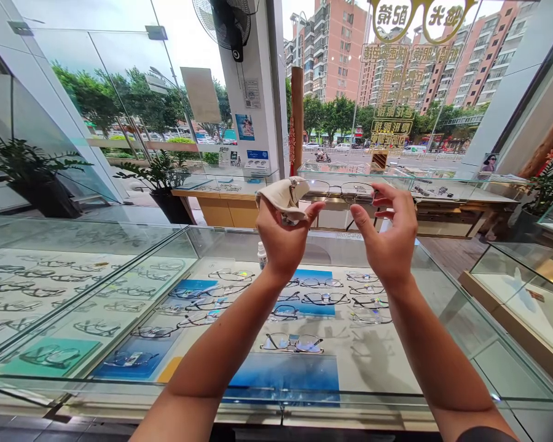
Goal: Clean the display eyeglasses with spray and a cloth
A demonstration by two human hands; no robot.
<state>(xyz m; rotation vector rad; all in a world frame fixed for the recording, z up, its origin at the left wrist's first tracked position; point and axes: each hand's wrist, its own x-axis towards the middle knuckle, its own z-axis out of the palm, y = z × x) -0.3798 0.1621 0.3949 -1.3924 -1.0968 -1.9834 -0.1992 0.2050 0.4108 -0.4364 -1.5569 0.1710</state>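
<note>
A pair of thin-rimmed eyeglasses is raised in front of me, above the glass counter. My left hand is closed around a crumpled beige cloth, which lies against the left end of the glasses. At the other end, my right hand has its fingers curled at the edge of the frame, its thumb just below the lens. The fingers behind the cloth are mostly hidden.
Below my arms, a glass display case holds several rows of eyeglasses. A small white bottle stands behind my left wrist. Farther off are a wooden-fronted display counter, potted plants and another glass case at right.
</note>
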